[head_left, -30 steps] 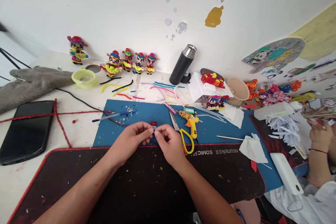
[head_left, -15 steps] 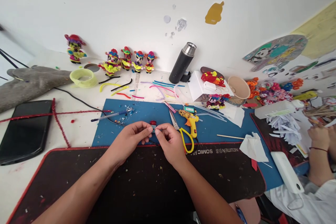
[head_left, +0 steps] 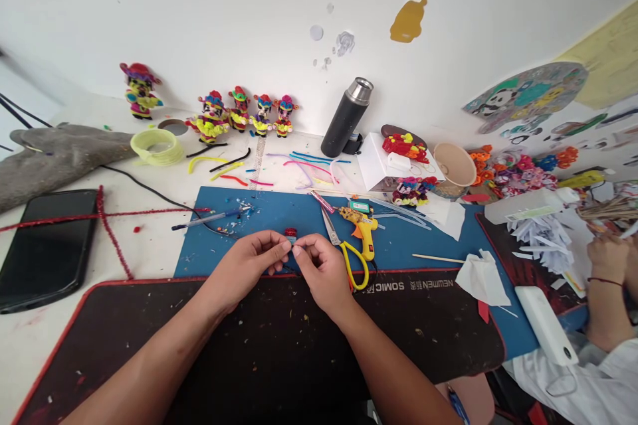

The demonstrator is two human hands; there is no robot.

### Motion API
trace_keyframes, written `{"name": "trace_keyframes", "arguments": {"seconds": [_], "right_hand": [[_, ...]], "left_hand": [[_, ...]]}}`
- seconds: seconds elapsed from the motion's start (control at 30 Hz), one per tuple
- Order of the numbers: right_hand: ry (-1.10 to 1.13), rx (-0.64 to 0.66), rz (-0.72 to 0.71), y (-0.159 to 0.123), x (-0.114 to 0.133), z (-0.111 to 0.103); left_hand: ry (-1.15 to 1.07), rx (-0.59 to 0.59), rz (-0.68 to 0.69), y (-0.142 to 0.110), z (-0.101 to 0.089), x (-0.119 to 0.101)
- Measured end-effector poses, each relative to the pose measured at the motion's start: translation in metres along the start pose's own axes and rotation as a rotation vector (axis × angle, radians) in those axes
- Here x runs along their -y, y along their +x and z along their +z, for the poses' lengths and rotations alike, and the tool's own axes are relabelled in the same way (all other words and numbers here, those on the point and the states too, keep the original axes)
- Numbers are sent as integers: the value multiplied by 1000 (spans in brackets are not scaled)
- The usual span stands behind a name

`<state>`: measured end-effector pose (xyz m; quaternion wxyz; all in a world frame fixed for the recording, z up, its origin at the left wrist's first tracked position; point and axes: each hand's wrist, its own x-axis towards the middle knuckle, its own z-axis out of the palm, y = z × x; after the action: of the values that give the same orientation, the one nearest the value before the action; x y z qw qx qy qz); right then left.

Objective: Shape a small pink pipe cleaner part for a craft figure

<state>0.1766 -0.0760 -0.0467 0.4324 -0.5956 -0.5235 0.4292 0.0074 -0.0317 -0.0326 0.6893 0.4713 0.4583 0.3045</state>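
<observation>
My left hand point(head_left: 264, 252) and my right hand point(head_left: 321, 269) meet over the blue mat point(head_left: 199, 252), thumbs and forefingers pinched nearly tip to tip. What they pinch is too small and covered to make out. A small red fuzzy piece point(head_left: 290, 232) with a pale bluish part below it shows just beyond the fingertips; whether it is held cannot be told. Right of my right hand lie scissors point(head_left: 356, 269) with yellow handles, blades partly spread. A yellow glue gun point(head_left: 367, 239) rests beside them. To the left is a blue pen point(head_left: 214, 218) among scraps.
Red pipe cleaners point(head_left: 154, 212) cross a black phone point(head_left: 47, 249) at left. Small pipe-cleaner figures point(head_left: 213, 116) stand along the wall. A black thermos point(head_left: 346, 119) and a white box point(head_left: 371, 166) stand behind. At right, a co-worker's hand point(head_left: 608, 255) is near paper strips point(head_left: 538, 239).
My fingertips have drawn slightly closer together, and the pale piece between them shows less. Both hands stay in nearly the same place. The co-worker's hand has shifted slightly.
</observation>
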Motion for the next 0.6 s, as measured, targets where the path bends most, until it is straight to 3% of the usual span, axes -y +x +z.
{"name": "trace_keyframes", "arguments": {"seconds": [0.6], "right_hand": [[15,2,19,1,4,-1]], "left_hand": [[-19,16,5,1,-1,3]]}}
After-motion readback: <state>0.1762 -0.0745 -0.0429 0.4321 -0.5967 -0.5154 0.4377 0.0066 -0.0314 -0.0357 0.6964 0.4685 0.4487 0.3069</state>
